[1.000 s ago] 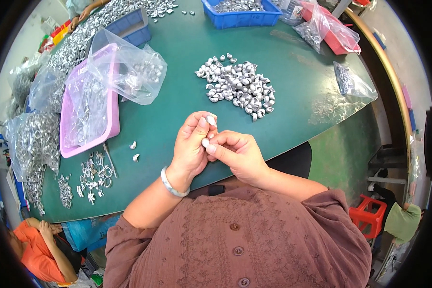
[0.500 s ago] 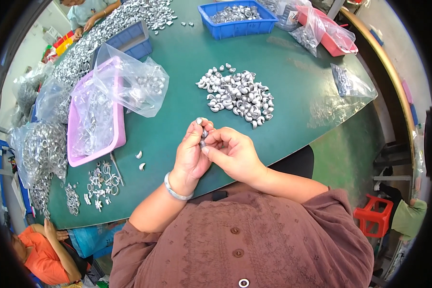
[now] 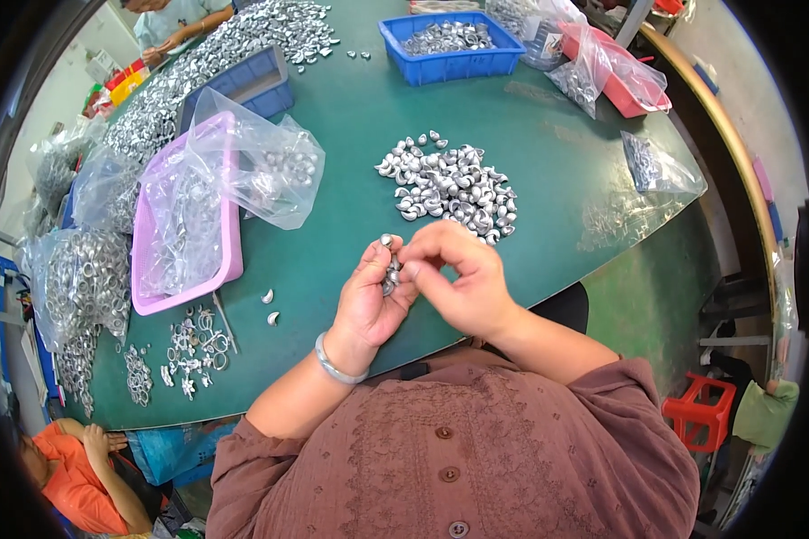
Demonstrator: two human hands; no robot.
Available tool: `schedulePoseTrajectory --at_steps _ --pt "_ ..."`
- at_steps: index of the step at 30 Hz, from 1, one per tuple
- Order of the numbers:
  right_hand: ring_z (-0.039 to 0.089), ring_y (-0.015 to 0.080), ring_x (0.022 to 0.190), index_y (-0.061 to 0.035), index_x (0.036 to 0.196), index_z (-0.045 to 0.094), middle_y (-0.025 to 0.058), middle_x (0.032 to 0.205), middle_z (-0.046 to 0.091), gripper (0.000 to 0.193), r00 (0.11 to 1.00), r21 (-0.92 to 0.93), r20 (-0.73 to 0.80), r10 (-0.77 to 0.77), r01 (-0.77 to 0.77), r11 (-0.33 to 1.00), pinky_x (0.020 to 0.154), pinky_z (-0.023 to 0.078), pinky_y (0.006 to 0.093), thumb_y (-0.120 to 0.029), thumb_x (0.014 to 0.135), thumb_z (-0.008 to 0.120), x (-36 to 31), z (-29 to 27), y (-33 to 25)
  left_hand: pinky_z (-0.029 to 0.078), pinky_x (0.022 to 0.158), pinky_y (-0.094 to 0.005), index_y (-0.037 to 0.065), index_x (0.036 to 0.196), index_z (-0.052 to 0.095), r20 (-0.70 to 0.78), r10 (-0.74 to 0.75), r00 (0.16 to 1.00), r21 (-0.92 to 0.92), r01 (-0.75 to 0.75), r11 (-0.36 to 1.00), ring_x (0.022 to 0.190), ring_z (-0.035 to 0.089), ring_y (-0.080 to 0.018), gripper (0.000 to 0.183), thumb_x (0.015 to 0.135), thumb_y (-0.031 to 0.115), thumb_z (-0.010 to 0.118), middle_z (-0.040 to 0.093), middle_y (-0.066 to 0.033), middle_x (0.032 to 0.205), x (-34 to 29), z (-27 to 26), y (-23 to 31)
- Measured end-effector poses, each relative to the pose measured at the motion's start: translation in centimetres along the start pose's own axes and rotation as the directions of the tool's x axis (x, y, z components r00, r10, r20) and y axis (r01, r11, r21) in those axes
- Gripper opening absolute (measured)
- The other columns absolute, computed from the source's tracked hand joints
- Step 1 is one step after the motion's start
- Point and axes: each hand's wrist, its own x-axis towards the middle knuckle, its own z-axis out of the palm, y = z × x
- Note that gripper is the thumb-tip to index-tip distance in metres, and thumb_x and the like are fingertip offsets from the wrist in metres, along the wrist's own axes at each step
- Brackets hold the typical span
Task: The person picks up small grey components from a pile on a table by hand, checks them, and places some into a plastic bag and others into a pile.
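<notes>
Above the table edge in front of me, my left hand [image 3: 368, 301] is curled closed around several small silver curved metal pieces [image 3: 390, 280]. One rounded piece sticks up between its thumb and fingertips. My right hand [image 3: 466, 280] meets it from the right, thumb and forefinger pinched together at the held pieces. Whatever is between those right fingertips is hidden. Just beyond both hands lies a loose pile of shell-like silver pieces [image 3: 463, 184]. Two single curved pieces [image 3: 272, 318] rest on the green table to the left of my left hand.
On the left stands a pink basket [image 3: 234, 238] with plastic bags, near small metal rings and charms [image 3: 198, 346]. Blue trays [image 3: 454, 67], a red tray [image 3: 634, 106] and bagged parts [image 3: 661, 169] sit farther off. Other people work at the far left and lower left.
My right hand has lifted slightly up and to the right, its fingers more bent. My left hand has shifted a little right and down in view, still holding the silver pieces.
</notes>
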Motion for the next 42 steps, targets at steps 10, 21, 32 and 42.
schedulePoseTrajectory --at_steps 10,21,32,42 --pt "0.055 0.0169 0.084 -0.0039 0.093 0.063 0.0087 0.093 0.056 0.020 0.969 -0.031 0.241 -0.050 0.059 0.998 0.072 0.044 0.0260 0.001 0.073 0.061 1.9 -2.2 0.1 0.033 0.046 -0.0173 0.010 0.092 0.052 0.230 0.035 0.973 0.274 -0.099 0.957 0.058 0.042 -0.0071 0.016 0.089 0.024 0.045 0.050 0.0016 0.076 -1.1 1.0 0.3" --pt "0.055 0.0174 0.079 -0.0065 0.086 0.062 0.0052 0.087 0.055 0.018 0.967 0.027 0.225 -0.120 0.117 0.993 0.070 0.044 0.0267 0.000 0.070 0.063 1.9 -2.6 0.4 0.032 0.046 -0.0171 0.008 0.088 0.051 0.268 0.061 0.961 0.350 -0.157 0.924 0.058 0.042 -0.0064 0.017 0.090 0.023 0.045 0.049 0.0008 0.074 -1.4 1.7 0.3" --pt "0.054 0.0183 0.078 -0.0073 0.084 0.062 0.0051 0.086 0.056 0.018 0.955 -0.022 0.208 -0.210 0.219 0.976 0.068 0.044 0.0273 0.001 0.068 0.064 2.2 -2.6 0.6 0.034 0.048 -0.0177 0.009 0.088 0.049 0.200 0.032 0.979 0.359 -0.104 0.928 0.059 0.043 -0.0077 0.010 0.089 0.019 0.046 0.051 0.0011 0.077 -1.8 2.5 0.8" --pt "0.054 0.0172 0.079 -0.0047 0.082 0.058 0.0058 0.086 0.056 0.015 0.974 0.021 0.162 -0.159 0.158 0.987 0.068 0.044 0.0268 0.001 0.070 0.063 2.3 -2.6 1.0 0.033 0.045 -0.0169 0.007 0.087 0.052 0.119 -0.003 0.993 0.319 -0.035 0.947 0.056 0.042 -0.0063 0.015 0.090 0.019 0.044 0.049 0.0007 0.073 -1.6 3.0 0.9"
